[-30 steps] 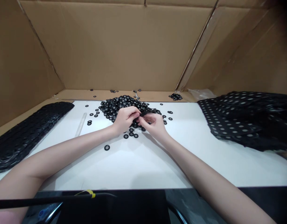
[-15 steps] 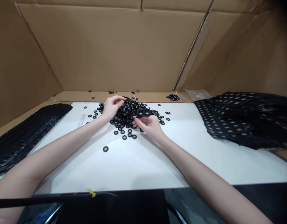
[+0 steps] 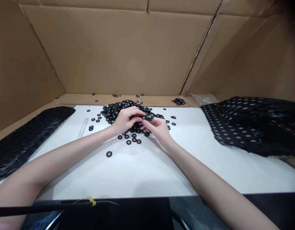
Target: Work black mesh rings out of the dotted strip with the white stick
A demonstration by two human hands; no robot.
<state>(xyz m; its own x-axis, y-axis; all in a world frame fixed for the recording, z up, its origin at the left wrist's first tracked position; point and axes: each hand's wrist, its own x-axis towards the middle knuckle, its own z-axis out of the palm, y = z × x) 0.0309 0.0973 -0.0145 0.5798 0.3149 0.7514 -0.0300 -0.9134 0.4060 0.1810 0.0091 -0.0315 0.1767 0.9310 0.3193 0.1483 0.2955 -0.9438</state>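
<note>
My right hand (image 3: 159,128) is closed in a pinch on some black rings (image 3: 149,117) with grey centres; whether they are joined in a strip I cannot tell. Thumb and fingers of my left hand (image 3: 126,119) come together at the left end of these rings, right beside my right fingertips. Exactly what the left fingertips pinch is hidden. Under and behind both hands spreads a heap of similar black rings (image 3: 112,110). Several loose ones lie in front of it, and a single ring (image 3: 109,154) sits nearer the front.
A black sheet with rows of pale round spots (image 3: 230,123) lies crumpled at the right. On the left rests a long, dark, ridged bundle (image 3: 32,137). A clear narrow strip (image 3: 83,128) is near my left forearm. Cardboard walls (image 3: 118,51) enclose the white table (image 3: 128,175).
My left hand has moved right and down from the heap to meet my right hand at the held rings. The right hand has stayed almost in place.
</note>
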